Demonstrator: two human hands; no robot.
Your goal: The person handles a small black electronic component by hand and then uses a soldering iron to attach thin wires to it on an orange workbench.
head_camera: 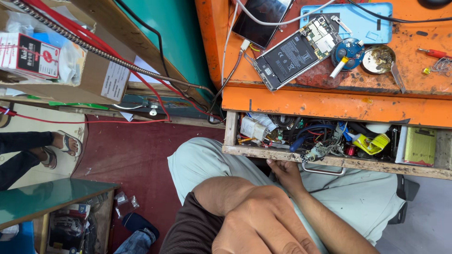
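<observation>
My right hand (285, 173) reaches from the lower right to the front edge of an open wooden drawer (376, 164), its fingers tucked under the board beside a metal pull handle (324, 171). The drawer is packed with cables, small parts and a yellow-green flat pack (420, 146). My left hand (259, 223) is close to the camera over my lap, fingers curled, with nothing visible in it; a brown sleeve (190, 230) covers the arm. Above the drawer, on the orange bench (329, 106), lies an opened phone (292, 56) with its battery and circuit board exposed.
On the bench are a blue phone back cover (362, 21), a dark-screened phone (261, 19), a blue round tool (347, 51), a small open tin (379, 59) and a red screwdriver (435, 52). A cardboard box (94, 70) and another person's sandalled feet (63, 146) are left.
</observation>
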